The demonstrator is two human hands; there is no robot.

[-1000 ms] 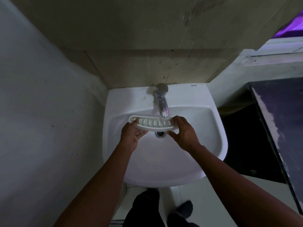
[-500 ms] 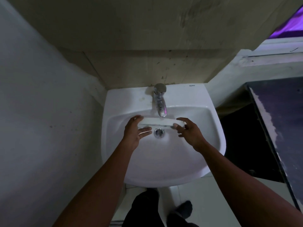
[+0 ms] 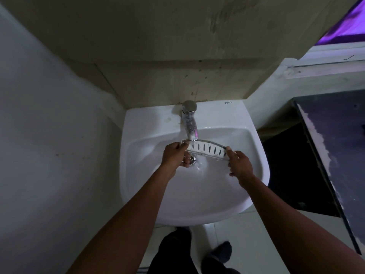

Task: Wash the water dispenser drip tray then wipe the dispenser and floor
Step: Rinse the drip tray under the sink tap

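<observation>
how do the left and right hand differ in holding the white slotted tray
The left hand grips the white slotted drip tray at its end under the chrome tap; the right hand grips the end clear of it. The left hand sits over the metal drain, the right hand over bare white sink. Both grip it.

Half a second ago the drip tray (image 3: pixel 207 150) showed you its plain side, level across the basin. Now its slotted face is toward you again and it slopes down to the right of the frame, its left end under the tap (image 3: pixel 189 123). Your left grip (image 3: pixel 174 155), then loosely spread, now curls round the tray's left end. Your right grip (image 3: pixel 240 165) has shifted right and lower, pinching the right end. Water (image 3: pixel 200 165) now splashes white beside the drain (image 3: pixel 192 158).
</observation>
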